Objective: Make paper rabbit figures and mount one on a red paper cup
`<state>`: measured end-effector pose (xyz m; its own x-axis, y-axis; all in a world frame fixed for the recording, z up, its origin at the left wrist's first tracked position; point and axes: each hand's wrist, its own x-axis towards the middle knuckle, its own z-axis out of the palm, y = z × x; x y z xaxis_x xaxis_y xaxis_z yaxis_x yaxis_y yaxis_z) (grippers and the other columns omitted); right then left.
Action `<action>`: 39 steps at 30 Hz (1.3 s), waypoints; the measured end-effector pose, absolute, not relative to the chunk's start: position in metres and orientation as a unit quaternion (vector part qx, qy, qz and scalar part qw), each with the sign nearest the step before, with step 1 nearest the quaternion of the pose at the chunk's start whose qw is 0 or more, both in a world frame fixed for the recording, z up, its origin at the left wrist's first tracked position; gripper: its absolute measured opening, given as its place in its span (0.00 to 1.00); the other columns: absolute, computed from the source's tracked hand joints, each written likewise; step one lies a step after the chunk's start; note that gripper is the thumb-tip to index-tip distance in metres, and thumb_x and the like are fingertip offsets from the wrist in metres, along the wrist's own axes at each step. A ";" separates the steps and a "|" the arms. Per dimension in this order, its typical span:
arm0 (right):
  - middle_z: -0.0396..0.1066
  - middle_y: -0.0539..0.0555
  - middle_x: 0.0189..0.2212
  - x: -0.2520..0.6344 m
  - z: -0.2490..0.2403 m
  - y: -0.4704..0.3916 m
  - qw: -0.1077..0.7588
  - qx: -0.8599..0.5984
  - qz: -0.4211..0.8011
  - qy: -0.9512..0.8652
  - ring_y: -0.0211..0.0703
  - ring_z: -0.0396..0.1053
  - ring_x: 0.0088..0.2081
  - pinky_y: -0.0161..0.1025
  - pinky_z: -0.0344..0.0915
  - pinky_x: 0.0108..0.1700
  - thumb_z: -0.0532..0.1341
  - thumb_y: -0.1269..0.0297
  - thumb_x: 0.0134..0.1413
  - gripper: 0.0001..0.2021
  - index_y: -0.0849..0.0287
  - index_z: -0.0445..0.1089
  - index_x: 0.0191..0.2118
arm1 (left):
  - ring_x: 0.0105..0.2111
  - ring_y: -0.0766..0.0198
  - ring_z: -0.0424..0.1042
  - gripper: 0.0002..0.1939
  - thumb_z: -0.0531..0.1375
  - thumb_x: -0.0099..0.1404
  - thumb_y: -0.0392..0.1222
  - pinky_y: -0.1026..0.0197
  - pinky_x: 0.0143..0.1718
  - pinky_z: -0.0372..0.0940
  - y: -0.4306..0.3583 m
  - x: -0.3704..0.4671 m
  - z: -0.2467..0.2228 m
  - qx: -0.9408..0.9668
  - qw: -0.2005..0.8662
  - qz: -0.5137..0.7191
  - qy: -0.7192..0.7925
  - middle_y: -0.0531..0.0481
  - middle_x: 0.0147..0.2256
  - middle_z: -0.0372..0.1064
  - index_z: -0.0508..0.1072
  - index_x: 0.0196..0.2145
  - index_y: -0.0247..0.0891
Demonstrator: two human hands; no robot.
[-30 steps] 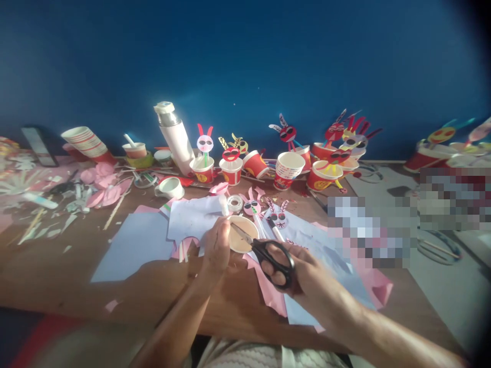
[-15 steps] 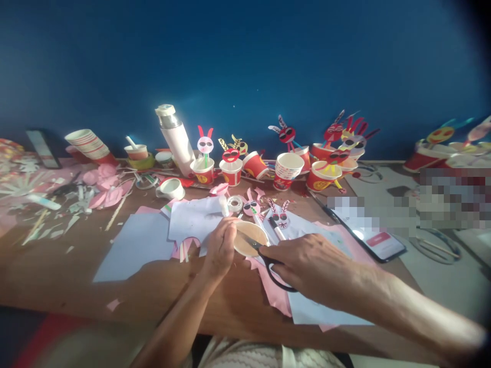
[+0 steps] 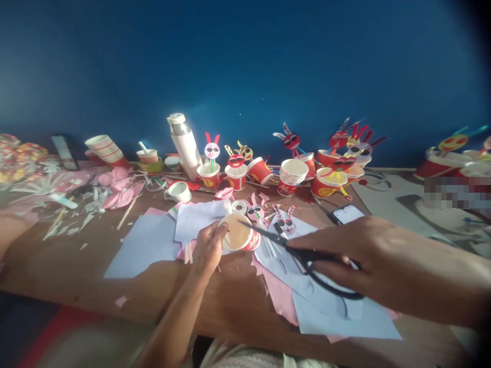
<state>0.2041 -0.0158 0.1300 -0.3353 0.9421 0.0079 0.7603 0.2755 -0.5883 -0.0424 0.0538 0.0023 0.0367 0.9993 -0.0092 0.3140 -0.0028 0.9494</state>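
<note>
My left hand (image 3: 210, 249) grips a red paper cup (image 3: 238, 234) from its left side, with the cup tipped so its pale tan round end faces me. In my right hand (image 3: 341, 255) is a pair of black-handled scissors (image 3: 307, 255). The blades point left, and their tip overlaps the cup's round face; whether it touches cannot be made out. Below the cup lie white sheets (image 3: 326, 301) over pink paper (image 3: 278, 294). Just behind it are a pink paper rabbit face (image 3: 255, 212), a white one with leaf-patterned ears (image 3: 285, 225) and a tape roll (image 3: 239, 207).
Along the blue wall stand a white thermos (image 3: 186, 151), a stack of paper cups (image 3: 292, 176) and several cups with paper faces on sticks. A white mug (image 3: 178, 192) sits left of centre. Paper scraps (image 3: 76, 225) litter the left; a phone (image 3: 347, 213) lies right.
My right hand and the scissors have drawn back to the right, away from the cup's middle. The cup has turned, showing its red side. A blurred arm now shows at the left edge.
</note>
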 end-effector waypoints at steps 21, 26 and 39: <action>0.70 0.50 0.33 0.145 0.041 0.004 0.413 -0.599 0.338 -0.597 0.43 0.68 0.32 0.40 0.64 0.36 0.59 0.63 0.51 0.24 0.53 0.55 0.55 | 0.48 0.56 0.67 0.17 0.49 0.65 0.42 0.60 0.48 0.61 0.022 -0.008 0.010 0.580 0.335 0.509 0.541 0.45 0.47 0.70 0.70 0.47 0.36; 0.72 0.50 0.37 0.155 0.042 0.016 0.394 -0.598 0.324 -0.618 0.42 0.70 0.35 0.38 0.63 0.36 0.55 0.71 0.49 0.19 0.52 0.61 0.49 | 0.41 0.57 0.71 0.17 0.52 0.64 0.44 0.61 0.37 0.65 0.011 -0.015 0.017 0.618 0.404 0.416 0.530 0.46 0.45 0.72 0.68 0.49 0.38; 0.76 0.55 0.38 0.155 0.071 0.027 0.186 -0.496 0.173 -0.831 0.45 0.73 0.36 0.37 0.63 0.34 0.55 0.77 0.47 0.20 0.57 0.68 0.48 | 0.42 0.56 0.69 0.17 0.54 0.64 0.45 0.61 0.41 0.62 0.024 -0.030 0.050 0.653 0.537 0.307 0.437 0.47 0.40 0.73 0.73 0.46 0.36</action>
<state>0.1552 0.0272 0.0705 -0.4395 0.8878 0.1367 0.7592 0.4485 -0.4717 -0.0303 0.0237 0.0505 0.4294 0.9006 -0.0676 0.2410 -0.0421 0.9696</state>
